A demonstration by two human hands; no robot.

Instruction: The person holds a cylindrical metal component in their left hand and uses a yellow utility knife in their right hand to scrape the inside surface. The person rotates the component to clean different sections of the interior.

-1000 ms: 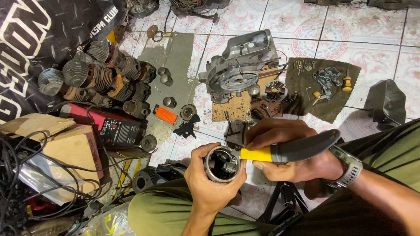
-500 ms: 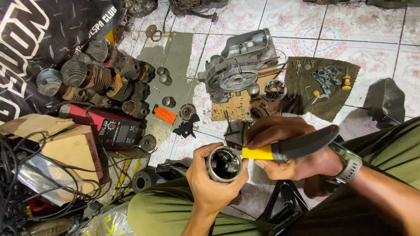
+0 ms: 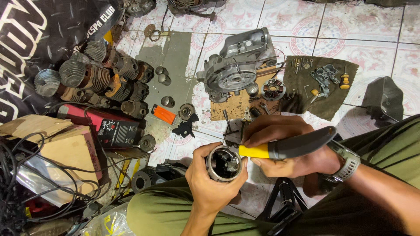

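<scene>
Piston, a grey metal cylinder with its open end up, sits clasped in the left hand, fingers wrapped around its wall, above the person's lap. The right hand has its fingers closed on a yellow-and-grey tool handle; the tool's tip is hidden at the piston's rim. Beyond lies a patterned tiled floor strewn with parts: an engine casing, finned cylinders toward the left edge, a dark cloth with small bits too small to tell.
</scene>
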